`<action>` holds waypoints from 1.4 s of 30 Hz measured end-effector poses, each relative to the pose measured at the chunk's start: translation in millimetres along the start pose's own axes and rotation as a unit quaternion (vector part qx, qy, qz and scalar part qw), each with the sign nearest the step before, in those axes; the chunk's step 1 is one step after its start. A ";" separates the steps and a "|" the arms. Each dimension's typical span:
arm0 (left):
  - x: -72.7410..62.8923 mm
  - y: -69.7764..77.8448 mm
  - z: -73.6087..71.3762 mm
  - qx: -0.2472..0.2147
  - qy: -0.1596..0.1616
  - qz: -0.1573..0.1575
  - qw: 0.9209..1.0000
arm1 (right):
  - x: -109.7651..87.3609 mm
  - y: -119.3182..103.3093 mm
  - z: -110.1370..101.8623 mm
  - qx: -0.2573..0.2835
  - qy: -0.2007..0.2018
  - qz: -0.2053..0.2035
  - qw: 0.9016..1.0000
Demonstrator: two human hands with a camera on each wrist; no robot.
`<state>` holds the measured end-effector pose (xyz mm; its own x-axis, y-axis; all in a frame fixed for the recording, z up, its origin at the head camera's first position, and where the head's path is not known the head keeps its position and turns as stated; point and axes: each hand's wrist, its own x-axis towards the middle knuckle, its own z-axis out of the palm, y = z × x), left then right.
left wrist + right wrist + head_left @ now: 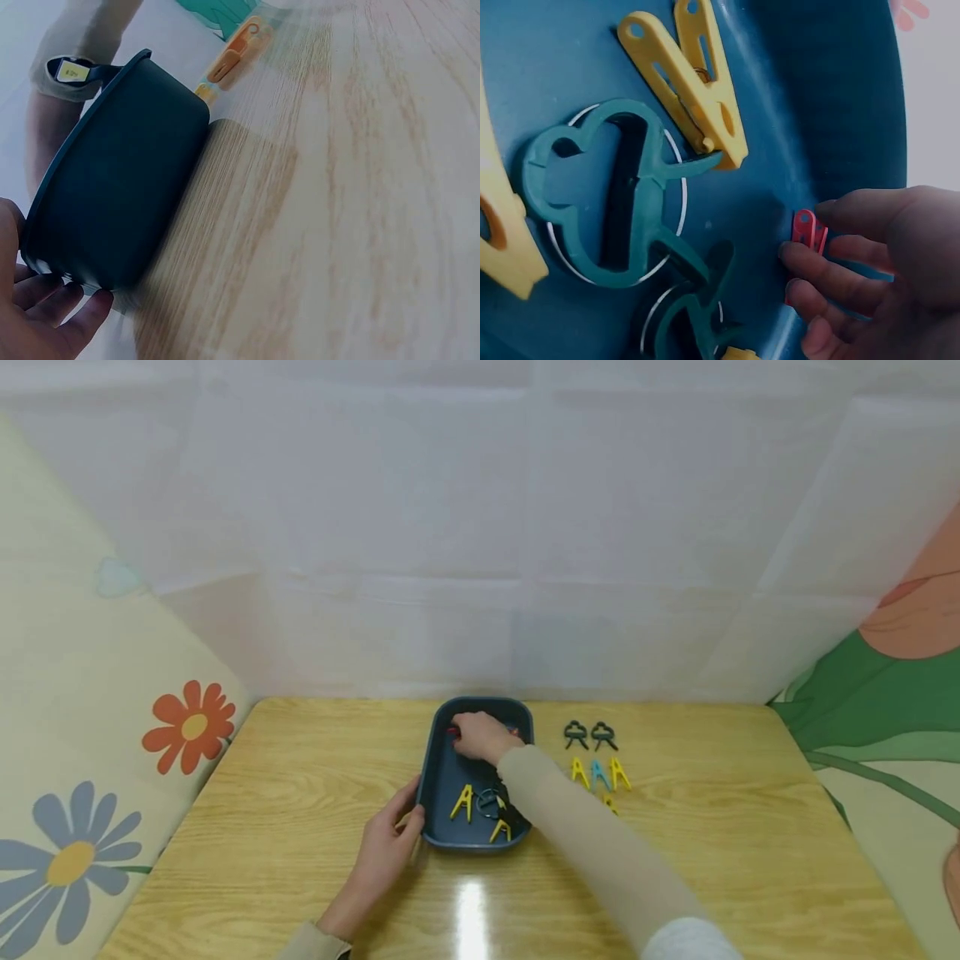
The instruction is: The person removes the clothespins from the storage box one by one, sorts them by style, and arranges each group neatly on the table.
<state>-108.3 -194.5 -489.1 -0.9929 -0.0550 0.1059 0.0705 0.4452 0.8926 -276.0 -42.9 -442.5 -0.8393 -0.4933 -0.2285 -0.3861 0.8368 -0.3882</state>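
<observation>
A dark blue plastic tub [450,768] stands on the table with several clips in it. My left hand [392,828] rests against its near left corner, fingertips [96,301] touching the outer wall from outside. Inside the tub's far end, my right hand [480,735] pinches a small red clothespin [805,229] between thumb and finger, low by the wall. Yellow clothespins [682,82] and dark green cloud-shaped clips [641,202] lie on the tub floor. The right forearm covers part of the tub's right side.
On the wooden table right of the tub lie two dark green clips [575,735] in a row. Nearer are yellow clothespins [618,773] beside a blue clothespin [599,774]. Another yellow clothespin [610,804] is partly behind the right sleeve. A white sheet [390,610] hangs behind.
</observation>
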 end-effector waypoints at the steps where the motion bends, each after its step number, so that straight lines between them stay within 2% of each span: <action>1: -0.2 0.6 -0.1 0.000 0.000 -0.001 1.000 | 0.0 -0.1 0.7 -0.002 0.000 -0.003 1.000; 9: -0.6 2.9 -0.4 0.004 -0.003 -0.006 1.000 | -1.2 -3.4 1.4 -0.016 -0.026 -0.010 0.999; 17: -0.8 2.4 -1.1 0.005 -0.001 -0.009 1.000 | -13.0 -5.2 -2.2 -0.040 -0.030 -0.012 0.999; 23: -0.1 1.8 -0.6 0.007 -0.002 -0.008 1.000 | -14.3 -2.5 -2.4 -0.032 -0.003 0.007 0.999; 28: 0.4 1.0 -0.5 0.006 -0.004 -0.012 1.000 | -14.3 1.2 -1.9 -0.025 0.010 0.007 1.000; 30: 0.6 0.4 -0.7 0.005 -0.004 -0.014 1.000 | -14.4 1.5 -1.3 -0.022 0.014 0.016 1.000; 36: 1.8 0.3 -0.8 0.003 -0.001 -0.013 1.000 | -14.6 -1.8 1.5 -0.016 0.025 0.076 0.997; 42: 2.2 -0.3 -0.1 0.009 -0.001 -0.007 1.000 | -13.6 0.4 4.8 -0.031 0.034 0.078 0.996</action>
<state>-110.5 -194.9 -489.1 -0.9939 -0.0595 0.0928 0.0551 0.4607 0.8859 -262.9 -37.0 -443.8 -0.9140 -0.3405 -0.2207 -0.2700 0.9163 -0.2957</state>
